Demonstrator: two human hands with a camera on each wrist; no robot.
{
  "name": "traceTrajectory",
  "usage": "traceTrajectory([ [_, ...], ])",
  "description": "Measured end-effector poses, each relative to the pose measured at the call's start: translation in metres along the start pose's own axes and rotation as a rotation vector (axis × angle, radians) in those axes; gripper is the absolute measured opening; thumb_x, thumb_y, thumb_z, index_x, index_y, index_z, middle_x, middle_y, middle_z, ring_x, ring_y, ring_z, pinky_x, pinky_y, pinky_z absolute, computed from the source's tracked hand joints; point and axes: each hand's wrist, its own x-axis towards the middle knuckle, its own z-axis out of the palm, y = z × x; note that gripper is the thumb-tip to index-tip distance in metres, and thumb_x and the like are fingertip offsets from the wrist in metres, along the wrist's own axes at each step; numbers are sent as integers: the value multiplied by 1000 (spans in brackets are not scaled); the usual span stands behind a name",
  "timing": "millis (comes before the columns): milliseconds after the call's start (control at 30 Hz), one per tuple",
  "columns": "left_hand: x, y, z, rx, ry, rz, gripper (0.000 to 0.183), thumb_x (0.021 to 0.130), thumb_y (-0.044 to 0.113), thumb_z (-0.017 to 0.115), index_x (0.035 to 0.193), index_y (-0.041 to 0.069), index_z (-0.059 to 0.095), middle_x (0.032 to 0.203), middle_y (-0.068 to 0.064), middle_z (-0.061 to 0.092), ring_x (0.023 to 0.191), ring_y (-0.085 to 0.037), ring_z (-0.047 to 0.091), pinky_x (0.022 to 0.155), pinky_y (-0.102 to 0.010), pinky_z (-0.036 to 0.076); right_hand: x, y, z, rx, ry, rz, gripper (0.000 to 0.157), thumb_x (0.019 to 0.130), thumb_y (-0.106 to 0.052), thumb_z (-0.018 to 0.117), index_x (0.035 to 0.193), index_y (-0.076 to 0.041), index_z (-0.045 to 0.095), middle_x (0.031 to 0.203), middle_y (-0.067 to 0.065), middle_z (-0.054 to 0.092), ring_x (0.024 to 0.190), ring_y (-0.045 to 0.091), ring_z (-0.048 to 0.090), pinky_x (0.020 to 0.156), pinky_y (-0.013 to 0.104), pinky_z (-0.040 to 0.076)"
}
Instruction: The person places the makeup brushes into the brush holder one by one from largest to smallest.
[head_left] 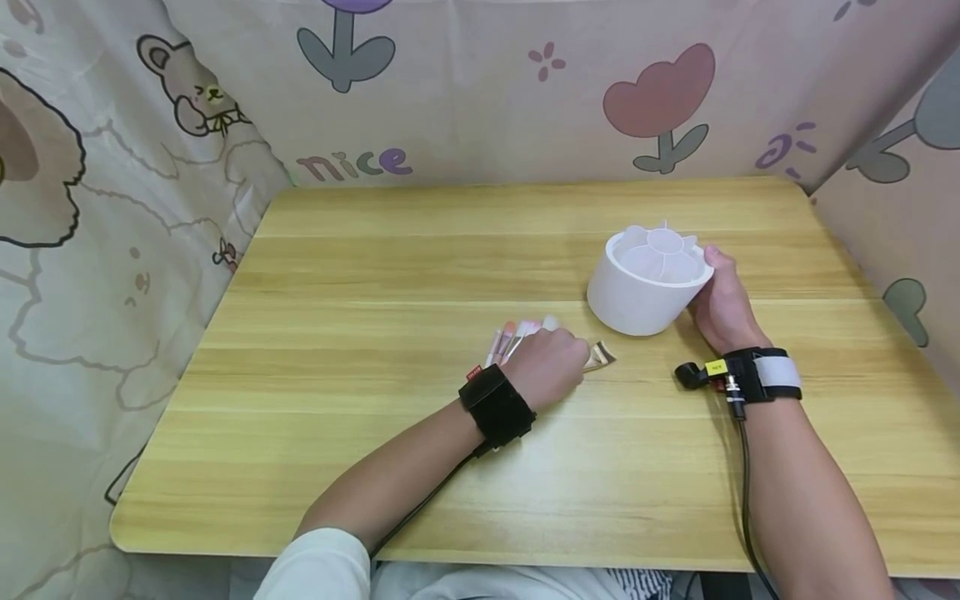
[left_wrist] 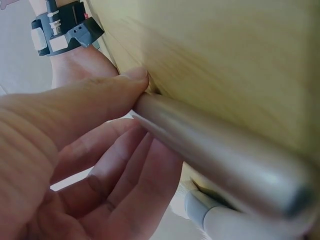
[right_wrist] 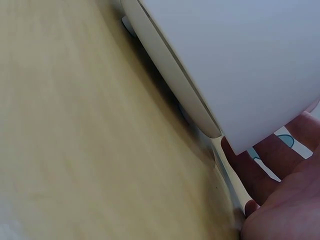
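On a pale wood-grain surface (head_left: 337,433), slim pink-and-white brushes (head_left: 514,335) are seen outside a round white divided holder (head_left: 637,302) gripped by the fingers of the right hand (head_left: 724,307), none yet visible inside, while a shiny brown tube (left_wrist: 215,150) is pinched by the left hand (head_left: 550,368).

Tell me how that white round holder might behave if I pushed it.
The white round holder probably keeps its shape, since its wall looks rigid. Being broad and low, it seems unlikely to tip easily. It may swivel on its base, as the right wrist view shows a seam between them.
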Motion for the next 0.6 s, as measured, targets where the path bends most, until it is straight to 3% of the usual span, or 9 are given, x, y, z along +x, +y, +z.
traceTrajectory([
  [600, -1, 1, 1, 19, 20, -6, 24, 88, 4, 54, 65, 13, 54, 61, 2, 48, 52, -10, 44, 37, -21, 39, 0, 1, 2, 14, 12, -20, 51, 101, -46, 33, 128, -8, 53, 119, 2, 53, 115, 15, 42, 97, 34, 23],
])
